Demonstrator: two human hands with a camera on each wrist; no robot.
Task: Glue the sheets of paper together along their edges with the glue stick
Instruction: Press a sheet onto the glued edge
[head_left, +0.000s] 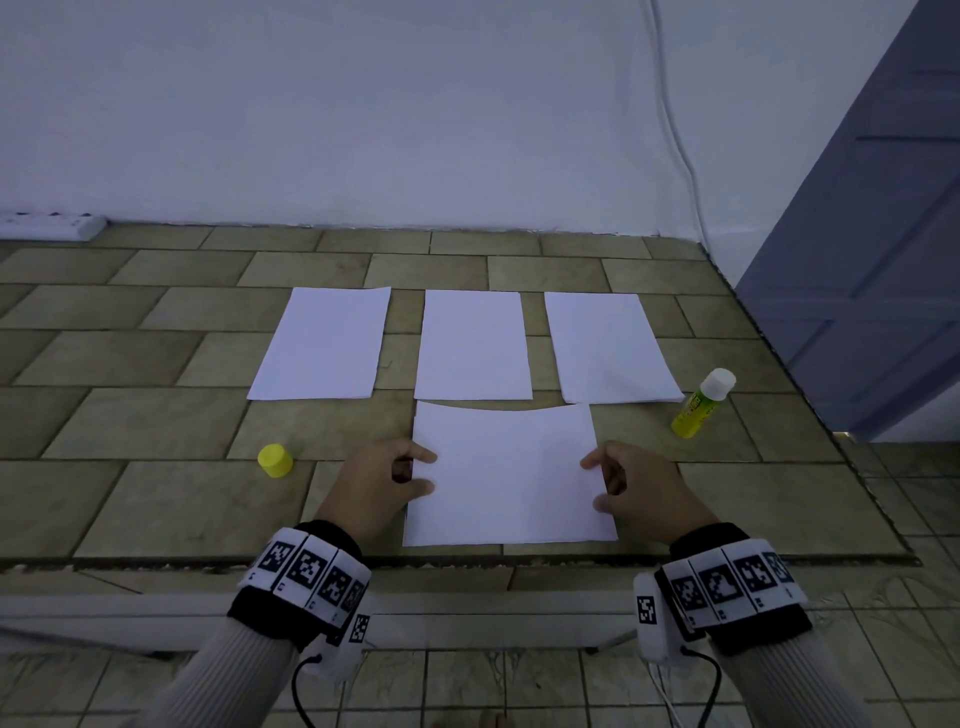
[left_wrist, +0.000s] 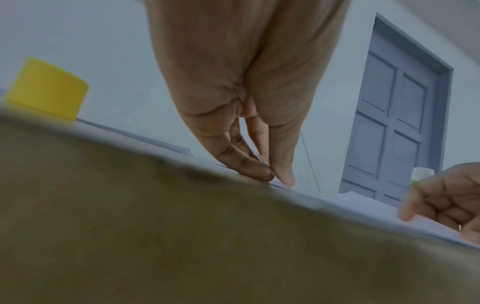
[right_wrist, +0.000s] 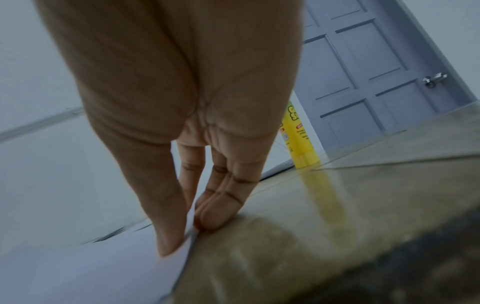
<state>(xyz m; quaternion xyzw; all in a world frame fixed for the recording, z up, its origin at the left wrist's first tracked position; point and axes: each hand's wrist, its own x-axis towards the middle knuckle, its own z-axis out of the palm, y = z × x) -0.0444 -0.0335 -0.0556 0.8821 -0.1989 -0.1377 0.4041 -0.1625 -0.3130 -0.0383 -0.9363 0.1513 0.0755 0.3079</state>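
- My left hand (head_left: 382, 480) pinches the left edge of the near white paper sheet (head_left: 506, 475), thumb on top and fingers curled under, so I can steer that side.
- My right hand (head_left: 636, 486) pinches the sheet's right edge the same way; a grip on both sides keeps it flat and square, I judge.
- The sheet lies on the tiled floor (head_left: 156, 415), its curling far edge just short of the middle white sheet (head_left: 472, 345), probably being lined up for joining.
- Two more white sheets (head_left: 322, 345) (head_left: 610, 348) flank it.
- The uncapped yellow glue stick (head_left: 701, 402) stands right of the sheets, ready; its yellow cap (head_left: 275, 460) sits on the left.
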